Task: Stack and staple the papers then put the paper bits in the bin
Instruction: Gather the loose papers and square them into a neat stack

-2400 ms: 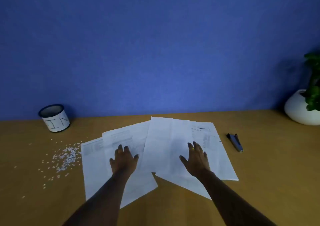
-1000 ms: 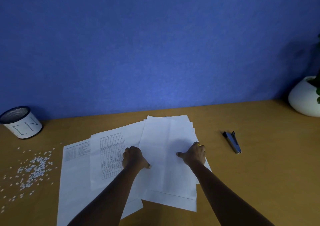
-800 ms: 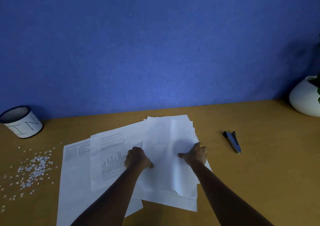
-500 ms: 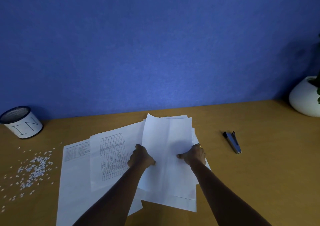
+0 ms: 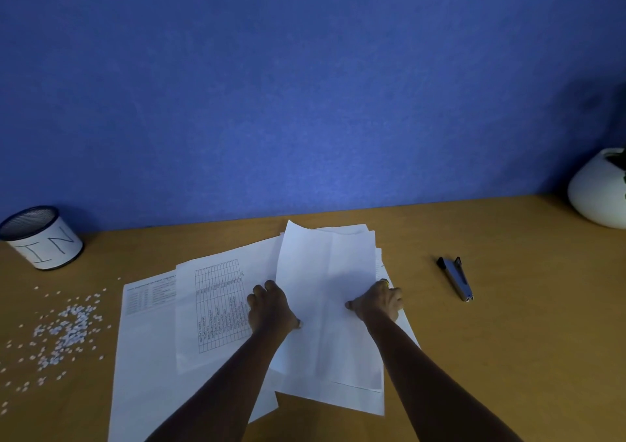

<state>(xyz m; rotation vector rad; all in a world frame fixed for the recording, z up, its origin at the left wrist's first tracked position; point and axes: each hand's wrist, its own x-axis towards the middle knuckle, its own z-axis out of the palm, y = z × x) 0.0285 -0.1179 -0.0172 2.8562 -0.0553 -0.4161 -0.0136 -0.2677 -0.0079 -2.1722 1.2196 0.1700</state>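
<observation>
White top sheet is gripped at both side edges by left hand and right hand, over papers on the table | paper bits scattered near bin | stapler laid right.

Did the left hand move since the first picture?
Yes. The left hand slid right, toward the stapler, and now grips the left edge of the paper pile.

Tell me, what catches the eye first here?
The left hand and right hand hold a white sheet by its sides, over spread papers mid-desk. Paper bits lie scattered at left near a bin marked IN, and a stapler lies at right.
</observation>
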